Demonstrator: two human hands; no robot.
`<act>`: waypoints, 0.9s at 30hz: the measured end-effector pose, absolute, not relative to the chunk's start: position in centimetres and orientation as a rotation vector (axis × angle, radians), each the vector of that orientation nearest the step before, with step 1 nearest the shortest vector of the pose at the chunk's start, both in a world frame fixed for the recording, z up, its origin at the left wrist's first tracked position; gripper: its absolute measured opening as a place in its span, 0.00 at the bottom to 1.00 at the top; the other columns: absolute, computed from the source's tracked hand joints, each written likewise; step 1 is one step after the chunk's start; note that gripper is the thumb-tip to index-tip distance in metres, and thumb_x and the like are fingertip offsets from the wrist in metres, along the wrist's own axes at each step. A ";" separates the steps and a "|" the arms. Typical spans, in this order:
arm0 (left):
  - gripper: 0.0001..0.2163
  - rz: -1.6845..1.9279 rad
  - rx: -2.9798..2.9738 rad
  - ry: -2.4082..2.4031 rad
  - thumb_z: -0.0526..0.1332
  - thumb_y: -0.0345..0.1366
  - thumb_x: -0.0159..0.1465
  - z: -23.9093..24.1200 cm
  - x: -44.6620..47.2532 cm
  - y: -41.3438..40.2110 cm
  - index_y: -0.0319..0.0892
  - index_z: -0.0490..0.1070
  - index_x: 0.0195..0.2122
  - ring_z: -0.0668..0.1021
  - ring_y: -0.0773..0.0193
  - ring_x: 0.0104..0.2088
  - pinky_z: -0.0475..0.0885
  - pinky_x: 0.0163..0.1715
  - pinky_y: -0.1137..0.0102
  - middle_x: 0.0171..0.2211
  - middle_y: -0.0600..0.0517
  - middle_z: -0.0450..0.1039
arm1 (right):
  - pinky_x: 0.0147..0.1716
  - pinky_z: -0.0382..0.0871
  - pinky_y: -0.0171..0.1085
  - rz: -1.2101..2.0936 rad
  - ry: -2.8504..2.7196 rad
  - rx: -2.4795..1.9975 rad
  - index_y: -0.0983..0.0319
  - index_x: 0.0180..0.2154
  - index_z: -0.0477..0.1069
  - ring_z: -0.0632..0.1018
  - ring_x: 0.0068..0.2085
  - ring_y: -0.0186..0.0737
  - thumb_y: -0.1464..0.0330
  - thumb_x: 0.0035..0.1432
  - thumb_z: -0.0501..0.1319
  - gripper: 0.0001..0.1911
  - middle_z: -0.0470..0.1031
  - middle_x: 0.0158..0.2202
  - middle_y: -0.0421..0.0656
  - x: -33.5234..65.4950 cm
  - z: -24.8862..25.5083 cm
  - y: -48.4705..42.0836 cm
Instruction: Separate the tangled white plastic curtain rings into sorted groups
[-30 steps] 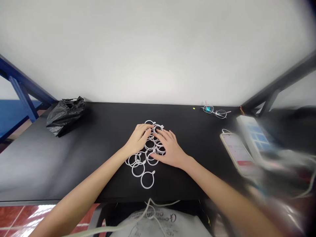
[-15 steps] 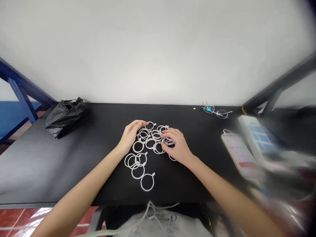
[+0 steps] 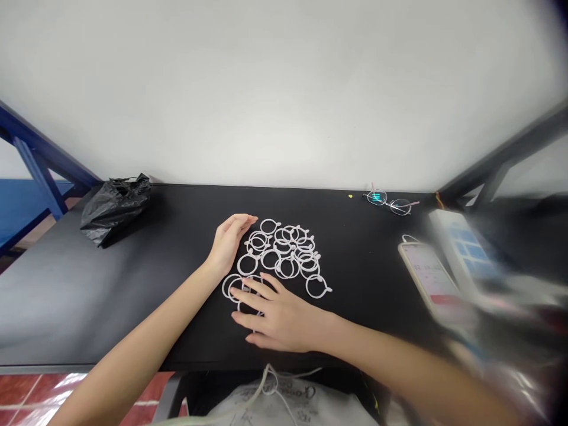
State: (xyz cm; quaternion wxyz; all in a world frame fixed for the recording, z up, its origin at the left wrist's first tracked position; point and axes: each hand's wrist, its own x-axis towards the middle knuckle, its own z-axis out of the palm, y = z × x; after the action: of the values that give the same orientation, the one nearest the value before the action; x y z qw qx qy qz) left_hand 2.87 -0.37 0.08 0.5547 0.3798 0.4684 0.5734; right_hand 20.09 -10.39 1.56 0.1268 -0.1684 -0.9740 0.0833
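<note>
Several white curtain rings (image 3: 306, 286), each with a small eyelet, lie loosely overlapped on the black tabletop in front of me. My left hand (image 3: 229, 239) rests on its edge at the left side of the pile, fingers stretched out close together and holding nothing. Over the lower-left rings, my right hand (image 3: 273, 310) lies palm down with its fingers spread. Those rings are partly hidden under the fingers, and I cannot tell how firmly they are touched.
A crumpled black plastic bag (image 3: 116, 208) sits at the back left of the black table (image 3: 186, 204). Eyeglasses (image 3: 388, 203) lie at the back right. Farther right are a phone (image 3: 428, 275) and a white power strip (image 3: 459, 245), partly blurred. Blue frame bars (image 3: 39, 168) stand at left.
My right hand has moved from the right side of the pile down and left onto the lower rings, its fingers spreading. Right-side rings are now uncovered. The left hand has barely moved.
</note>
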 end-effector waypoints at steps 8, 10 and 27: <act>0.07 1.326 0.953 1.138 0.62 0.38 0.56 0.1 2.6 -0.3 0.40 0.73 0.32 0.78 0.55 0.50 0.66 0.59 0.59 0.38 0.48 0.80 | 0.65 0.55 0.53 0.333 -2.685 -0.613 0.62 0.38 0.74 0.68 0.60 0.47 0.74 0.61 0.59 0.06 0.76 0.49 0.46 21.8 1.0 -8.4; 0.07 1.305 0.996 1.151 0.61 0.36 0.55 0.1 2.5 -0.3 0.41 0.73 0.33 0.78 0.54 0.51 0.66 0.59 0.58 0.39 0.48 0.79 | 0.65 0.56 0.52 0.367 -2.622 -0.634 0.62 0.36 0.74 0.70 0.57 0.45 0.76 0.59 0.59 0.06 0.78 0.45 0.44 22.3 0.6 -7.9; 0.20 0.662 2.037 1.169 0.60 0.31 0.55 1.4 -0.8 -0.6 0.46 0.67 0.51 0.73 0.54 0.50 0.70 0.53 0.56 0.51 0.47 0.69 | 0.56 0.67 0.53 0.325 -2.280 -0.854 0.60 0.42 0.71 0.74 0.52 0.46 0.75 0.62 0.55 0.09 0.76 0.47 0.48 23.0 1.0 -6.6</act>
State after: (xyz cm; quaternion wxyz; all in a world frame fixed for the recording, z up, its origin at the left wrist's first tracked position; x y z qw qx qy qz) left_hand -0.83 -0.63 1.40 0.3437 0.7839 0.4499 0.2549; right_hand 23.05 -6.64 1.04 0.3359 -0.3275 -0.8743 0.1247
